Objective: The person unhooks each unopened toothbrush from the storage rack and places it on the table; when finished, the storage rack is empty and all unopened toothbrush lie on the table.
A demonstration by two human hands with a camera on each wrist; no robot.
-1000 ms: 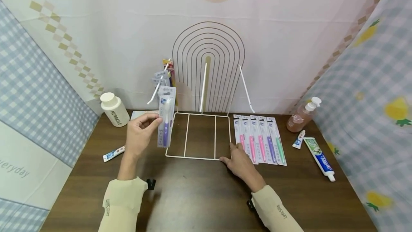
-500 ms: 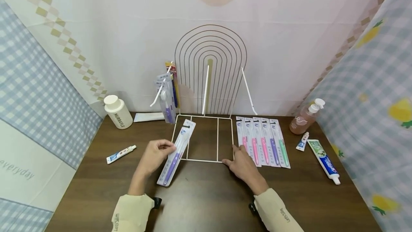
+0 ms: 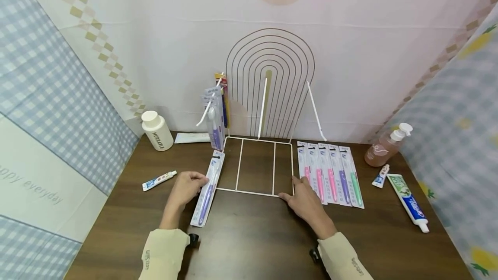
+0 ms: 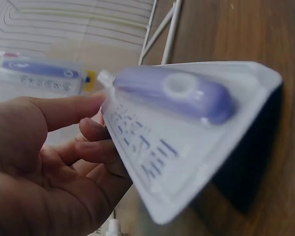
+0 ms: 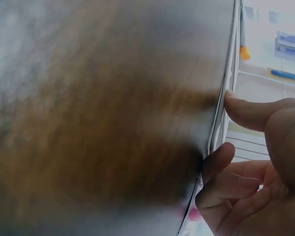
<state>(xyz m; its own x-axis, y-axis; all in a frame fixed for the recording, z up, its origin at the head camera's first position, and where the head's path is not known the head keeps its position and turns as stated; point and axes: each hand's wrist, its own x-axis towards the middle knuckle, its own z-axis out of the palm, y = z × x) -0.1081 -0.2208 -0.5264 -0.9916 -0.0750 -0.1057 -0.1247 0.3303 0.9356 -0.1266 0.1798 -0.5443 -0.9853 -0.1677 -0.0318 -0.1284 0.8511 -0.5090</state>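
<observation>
Beside the white wire rack (image 3: 256,165), left hand (image 3: 186,188) pinching the purple toothbrush pack (image 3: 208,188), laid flat on the surface (image 3: 249,237). Right hand (image 3: 307,200) steadying the rack's front corner, fingers loosely bent, gripping nothing. Best lowered flat, parallel to the rack edge, released gently.

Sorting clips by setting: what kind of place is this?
Probably a staged tabletop booth, not a real shop: printed cloths wall in a wooden table holding a wire rack, packed toothbrushes and toothpaste.
</observation>
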